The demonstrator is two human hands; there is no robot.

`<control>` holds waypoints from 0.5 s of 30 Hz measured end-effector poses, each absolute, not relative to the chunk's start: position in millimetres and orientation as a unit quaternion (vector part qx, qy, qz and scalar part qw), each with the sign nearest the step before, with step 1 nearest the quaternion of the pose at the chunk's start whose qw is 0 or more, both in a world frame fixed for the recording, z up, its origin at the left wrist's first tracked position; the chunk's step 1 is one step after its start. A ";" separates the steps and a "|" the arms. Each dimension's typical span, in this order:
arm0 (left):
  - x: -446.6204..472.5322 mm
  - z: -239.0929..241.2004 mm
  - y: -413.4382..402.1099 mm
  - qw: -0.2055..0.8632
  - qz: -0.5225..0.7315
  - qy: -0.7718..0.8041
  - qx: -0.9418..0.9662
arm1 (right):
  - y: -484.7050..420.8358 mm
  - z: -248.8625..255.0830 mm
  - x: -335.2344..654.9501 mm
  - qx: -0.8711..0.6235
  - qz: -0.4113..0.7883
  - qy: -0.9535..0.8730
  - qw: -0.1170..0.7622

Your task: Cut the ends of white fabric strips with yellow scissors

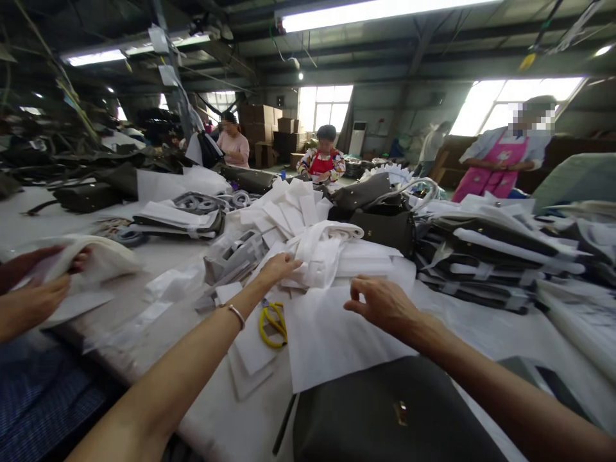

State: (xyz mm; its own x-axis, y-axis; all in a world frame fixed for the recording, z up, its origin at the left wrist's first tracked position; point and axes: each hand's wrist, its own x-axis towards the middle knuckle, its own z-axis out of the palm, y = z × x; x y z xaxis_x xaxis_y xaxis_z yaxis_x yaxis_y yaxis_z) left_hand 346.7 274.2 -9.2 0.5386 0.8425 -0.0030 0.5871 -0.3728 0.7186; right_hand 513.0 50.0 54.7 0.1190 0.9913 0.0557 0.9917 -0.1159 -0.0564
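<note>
My left hand [280, 268], with a bracelet at the wrist, reaches to the near left edge of a folded white padding bundle [323, 247]. Its fingers are closed at that edge, seemingly pinching the soft material. Over a thin white sheet [332, 333] hovers my right hand [382, 303], fingers loosely curled, a gap beside the thumb and nothing visible in them. Below the sheet a dark handbag [380, 410] with a small gold clasp lies close to me, partly covered by it. Yellow-handled scissors [273, 325] rest on white cards [250, 350], left of the sheet.
Stacked dark bags with white wrapping [500, 256] stand at right. White cards [283, 212] and grey pieces [235, 253] pile up mid-table. At far left, another person's hands [43, 289] hold white material [106, 256]. Several people work beyond the table.
</note>
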 end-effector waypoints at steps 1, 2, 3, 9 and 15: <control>353.4 -13.1 279.9 0.344 0.185 0.445 0.806 | 55.4 54.7 513.5 -0.741 0.002 -0.670 0.044; 358.5 -16.7 284.4 0.347 0.185 0.448 0.803 | 60.5 54.6 515.3 -0.735 0.006 -0.676 0.049; 362.4 -19.9 287.9 0.351 0.184 0.450 0.800 | 65.7 54.5 518.0 -0.730 0.011 -0.681 0.055; 368.0 -28.8 301.6 0.442 0.180 0.450 0.755 | 105.5 52.8 539.2 -0.712 0.022 -0.691 0.122; 362.7 -8.2 307.7 0.585 0.169 0.435 0.663 | 153.0 52.8 549.2 -0.665 -0.018 -0.720 0.199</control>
State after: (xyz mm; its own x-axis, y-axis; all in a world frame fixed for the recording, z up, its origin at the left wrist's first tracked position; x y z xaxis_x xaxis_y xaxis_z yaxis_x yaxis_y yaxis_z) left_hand 362.7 307.7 -8.2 0.5641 0.7754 -0.2839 0.3790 0.0623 0.9233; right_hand 549.2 153.0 52.8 -0.0361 0.9497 0.3109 0.9644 0.1147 -0.2382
